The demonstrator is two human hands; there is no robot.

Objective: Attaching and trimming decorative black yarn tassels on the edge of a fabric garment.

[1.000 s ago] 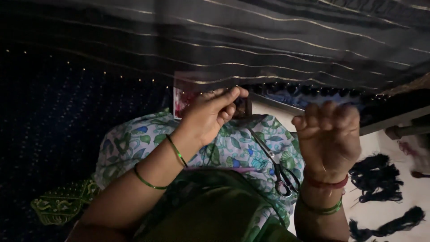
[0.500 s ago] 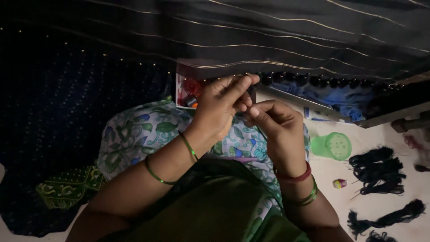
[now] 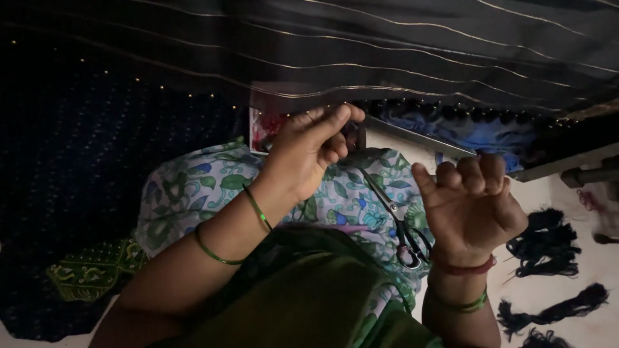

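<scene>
My left hand is raised over my lap and pinches the lower edge of a dark fabric with thin gold stripes that hangs across the top of the view. My right hand is held up to the right, apart from the fabric, with its fingers curled in. I can make out nothing in it. A pair of scissors lies on my floral-print lap between the two hands, handles toward me.
Bundles of dark thread lie on the pale floor at the right. A green embroidered cloth lies at the lower left. A red and white packet shows behind my left hand. A grey bar runs under the fabric.
Half a second ago both hands met at the fabric edge. My right hand has since drawn away to the right and down; my left hand stays pinched at the edge.
</scene>
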